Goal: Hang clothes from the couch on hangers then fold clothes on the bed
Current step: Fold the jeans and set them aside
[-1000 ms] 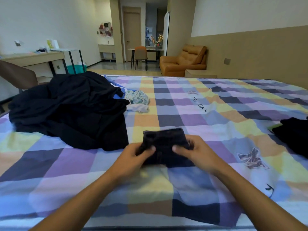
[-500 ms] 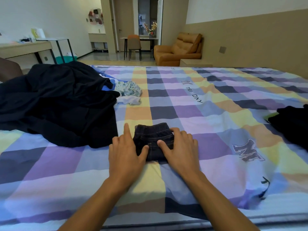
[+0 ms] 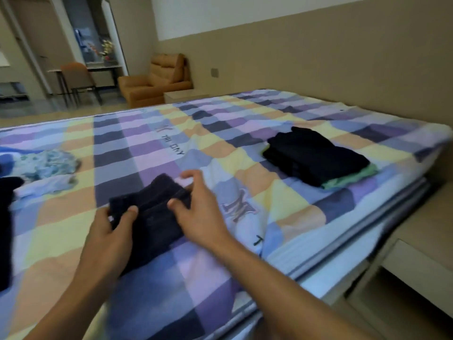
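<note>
Both of my hands are on the folded dark garment [image 3: 152,217], which lies on the bed [image 3: 282,217] between them. My left hand [image 3: 107,231] grips its near left corner: the thumb lies on top of the cloth and the fingers curl under the edge. My right hand [image 3: 198,212] holds the right side, thumb pressed on the top layer and fingers bent around the far edge, so neither hand is spread flat. Well beyond my right hand and out to its right sits a stack of folded dark clothes [image 3: 316,155] with a green piece [image 3: 353,176] showing under it. Out past my left hand lies a crumpled pale patterned cloth [image 3: 49,163], and a dark pile [image 3: 5,217] runs along the frame edge left of that hand. Far ahead of both hands stands the tan couch [image 3: 157,79].
</note>
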### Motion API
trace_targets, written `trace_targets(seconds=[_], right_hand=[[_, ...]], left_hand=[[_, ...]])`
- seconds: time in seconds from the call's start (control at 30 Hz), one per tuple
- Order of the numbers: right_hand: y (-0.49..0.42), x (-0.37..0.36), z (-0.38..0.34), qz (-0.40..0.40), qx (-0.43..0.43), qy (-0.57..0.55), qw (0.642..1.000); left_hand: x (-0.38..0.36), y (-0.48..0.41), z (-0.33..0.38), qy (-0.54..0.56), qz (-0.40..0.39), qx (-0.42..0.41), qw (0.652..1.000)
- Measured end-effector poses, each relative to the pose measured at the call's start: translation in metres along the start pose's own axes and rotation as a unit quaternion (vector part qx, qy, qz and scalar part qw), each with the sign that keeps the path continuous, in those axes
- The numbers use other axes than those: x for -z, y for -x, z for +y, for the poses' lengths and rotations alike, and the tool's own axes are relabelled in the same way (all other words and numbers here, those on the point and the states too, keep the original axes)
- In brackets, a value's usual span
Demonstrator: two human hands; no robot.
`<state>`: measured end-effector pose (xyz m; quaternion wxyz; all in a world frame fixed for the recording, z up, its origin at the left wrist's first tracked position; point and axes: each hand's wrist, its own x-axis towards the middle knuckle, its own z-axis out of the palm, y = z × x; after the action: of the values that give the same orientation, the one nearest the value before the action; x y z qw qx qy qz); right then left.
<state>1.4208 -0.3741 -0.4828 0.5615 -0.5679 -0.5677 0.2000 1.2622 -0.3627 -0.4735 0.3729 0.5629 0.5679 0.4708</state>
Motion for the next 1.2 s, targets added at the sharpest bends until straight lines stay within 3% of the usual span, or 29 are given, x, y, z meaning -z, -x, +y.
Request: trace_targets(seconds=[0.07, 0.17, 0.27, 0.33, 0.43, 0.5, 0.57, 0.63, 0.7, 0.8, 0.9, 1.1, 1.2], right_hand=[[-0.021, 0.054, 0.01, 0.046, 0.015, 0.025, 0.999], [-0.051, 0.13, 0.026, 0.109, 0.044, 0.16, 0.98], [-0.066, 0.18, 0.051, 0.106, 0.021, 0.269, 0.957], [-0.063, 0.193, 0.07, 0.058, 0.002, 0.365, 0.929], [-0.046, 0.195, 0.095, -0.018, 0.034, 0.463, 0.886], [-0.036, 0.195, 0.099, -0.05, 0.047, 0.426, 0.902], [-0.034, 0.201, 0.104, -0.083, 0.024, 0.373, 0.924], [-0.032, 0.206, 0.109, -0.11, -0.014, 0.345, 0.932], [-0.031, 0.207, 0.112, -0.123, -0.037, 0.334, 0.934], [-0.032, 0.206, 0.113, -0.126, -0.048, 0.328, 0.935], [-0.034, 0.206, 0.106, -0.12, -0.061, 0.322, 0.937], [-0.024, 0.171, 0.057, 0.012, 0.004, 0.271, 0.963], [-0.015, 0.132, 0.035, 0.007, 0.016, 0.193, 0.981]], left_hand=[[-0.042, 0.0, 0.017, 0.043, -0.051, 0.0, 0.998], [-0.111, -0.011, 0.04, 0.074, -0.116, 0.012, 0.99], [-0.172, -0.016, 0.055, 0.047, -0.139, -0.007, 0.989], [-0.2, -0.017, 0.05, -0.073, -0.133, -0.063, 0.986], [-0.217, -0.011, 0.039, -0.252, -0.072, -0.204, 0.943], [-0.219, -0.003, 0.044, -0.289, -0.028, -0.363, 0.886], [-0.224, -0.001, 0.044, -0.305, -0.066, -0.461, 0.83], [-0.225, -0.003, 0.035, -0.361, -0.163, -0.411, 0.821], [-0.22, -0.01, 0.024, -0.381, -0.238, -0.317, 0.835], [-0.211, -0.021, 0.024, -0.357, -0.291, -0.265, 0.847], [-0.196, -0.021, 0.043, -0.261, -0.344, -0.217, 0.875], [-0.128, -0.012, 0.04, -0.143, -0.25, -0.164, 0.943], [-0.081, 0.002, 0.024, -0.117, -0.191, -0.152, 0.963]])
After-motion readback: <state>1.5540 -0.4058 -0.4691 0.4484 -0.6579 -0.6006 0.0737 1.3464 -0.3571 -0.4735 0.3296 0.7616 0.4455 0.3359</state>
